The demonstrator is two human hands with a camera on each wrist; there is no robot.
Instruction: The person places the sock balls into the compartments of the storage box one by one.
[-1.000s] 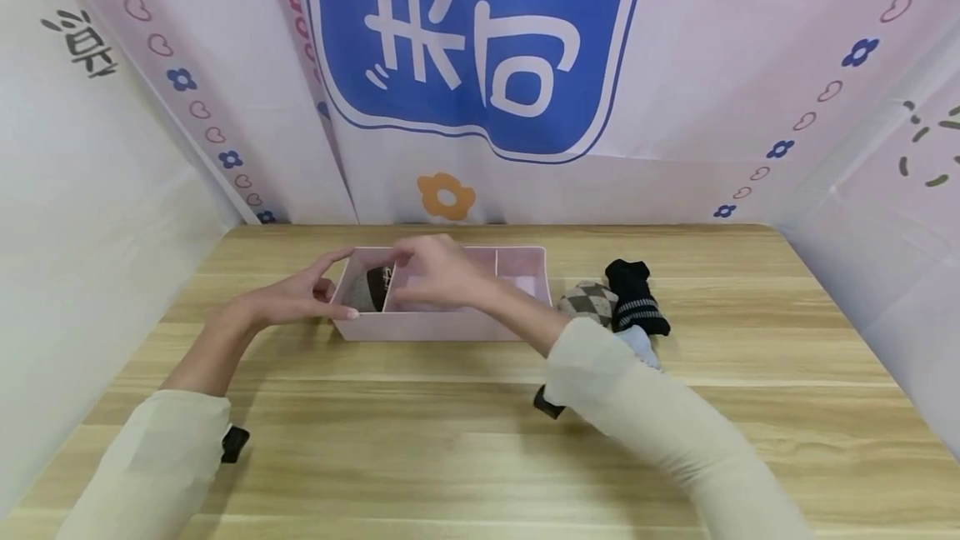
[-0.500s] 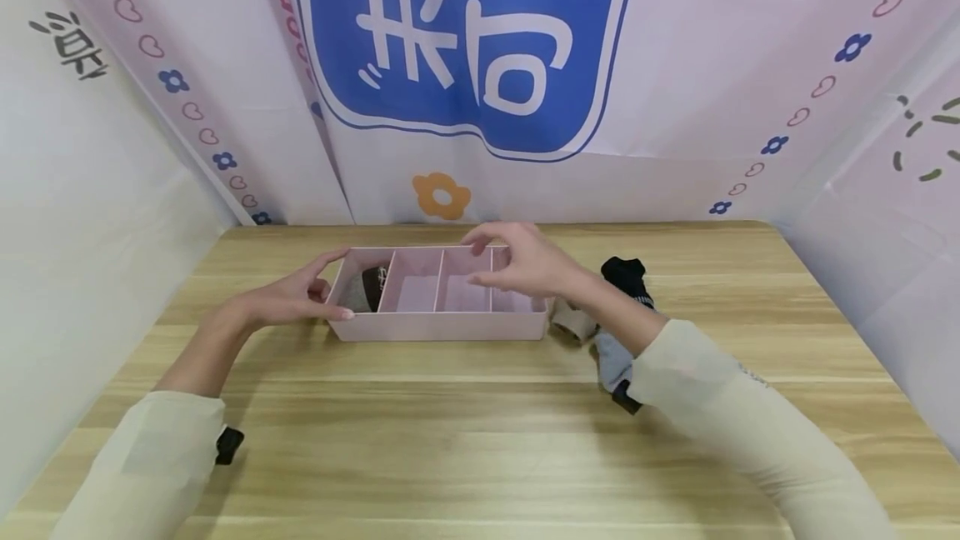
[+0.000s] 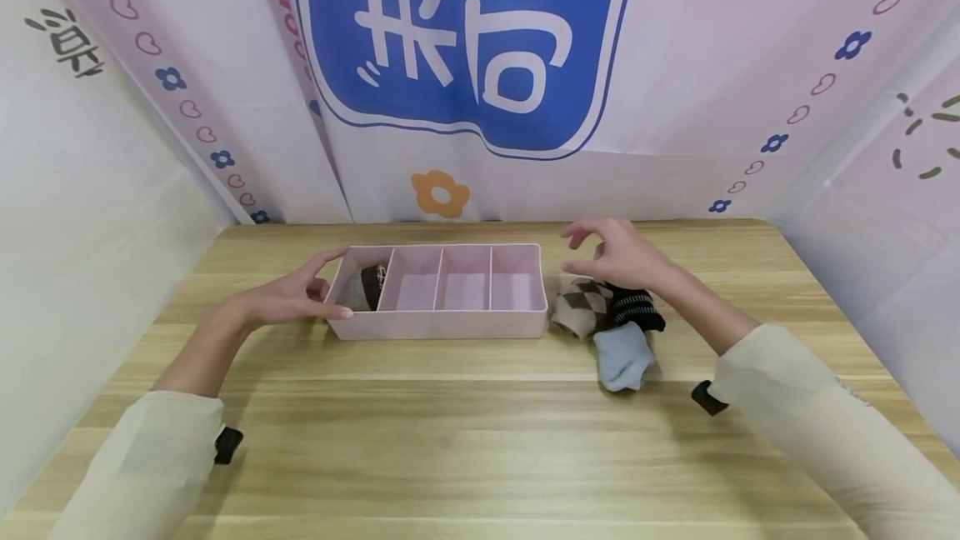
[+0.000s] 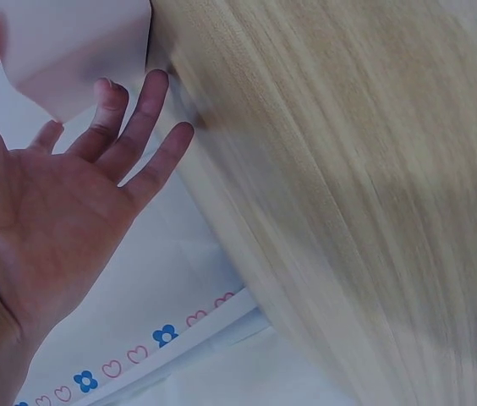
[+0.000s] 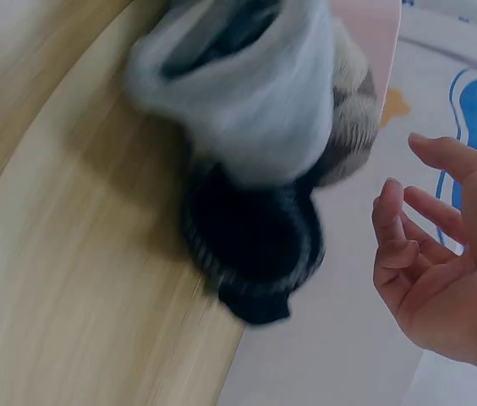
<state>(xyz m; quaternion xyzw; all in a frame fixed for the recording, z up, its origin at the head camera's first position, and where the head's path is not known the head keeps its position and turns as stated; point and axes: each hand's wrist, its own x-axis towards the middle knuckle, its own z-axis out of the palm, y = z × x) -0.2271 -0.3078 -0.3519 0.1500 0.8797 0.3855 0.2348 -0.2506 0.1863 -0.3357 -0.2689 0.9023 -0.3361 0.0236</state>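
A pink storage box point(image 3: 442, 325) with dividers stands on the table. My left hand point(image 3: 281, 298) holds its left end, thumb at the front rim and index finger at the back corner; the other fingers stay off it in the left wrist view. In the leftmost compartment lies a grey and dark brown sock point(image 3: 367, 288). My right hand point(image 3: 626, 257) hovers with bent, parted fingers and nothing between them. Below it are a beige-brown argyle sock point(image 3: 579, 311), a black sock point(image 3: 633, 305) partly hidden by the hand, and a light grey-blue sock point(image 3: 622, 357), bundled close together.
The wood-grain table point(image 3: 450, 440) ends at a printed cloth backdrop point(image 3: 660, 107) behind the box. White cloth walls point(image 3: 90, 190) rise on both sides. A small black device point(image 3: 708, 398) shows at each sleeve.
My right hand has moved right, from over the left compartments to above the socks. The left hand keeps its hold, and the box stays in place.
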